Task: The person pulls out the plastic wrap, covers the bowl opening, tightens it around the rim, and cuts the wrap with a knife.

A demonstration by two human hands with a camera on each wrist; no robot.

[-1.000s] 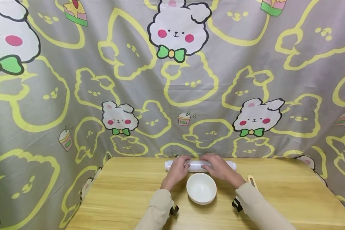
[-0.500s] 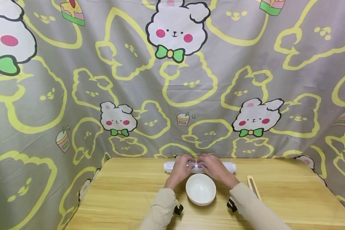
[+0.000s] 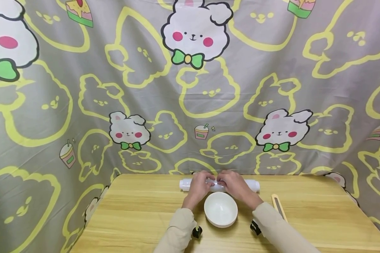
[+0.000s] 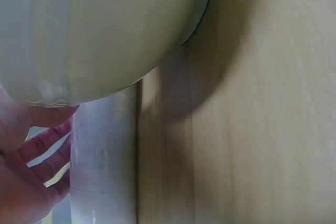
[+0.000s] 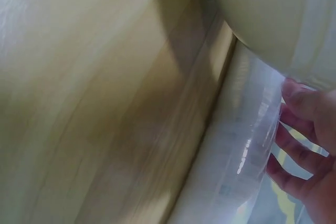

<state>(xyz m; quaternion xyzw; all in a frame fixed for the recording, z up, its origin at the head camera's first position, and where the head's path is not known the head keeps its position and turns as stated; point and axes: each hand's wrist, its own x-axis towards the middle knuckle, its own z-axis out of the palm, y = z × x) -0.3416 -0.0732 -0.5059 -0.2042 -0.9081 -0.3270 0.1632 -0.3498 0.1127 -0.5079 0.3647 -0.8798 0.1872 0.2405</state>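
A grey fabric backdrop (image 3: 164,95) printed with rabbit heads is hung behind a wood-grained bench (image 3: 139,207). Near the bench's back edge a shiny white roll (image 3: 216,188) is laid, just behind a white bowl (image 3: 221,209). The roll is touched by the left hand (image 3: 198,186) and the right hand (image 3: 234,184), set close together with bent fingers; whether anything is pinched by either cannot be told. A slender yellow-edged tool (image 3: 278,205) is partly covered by the right sleeve (image 3: 282,228).
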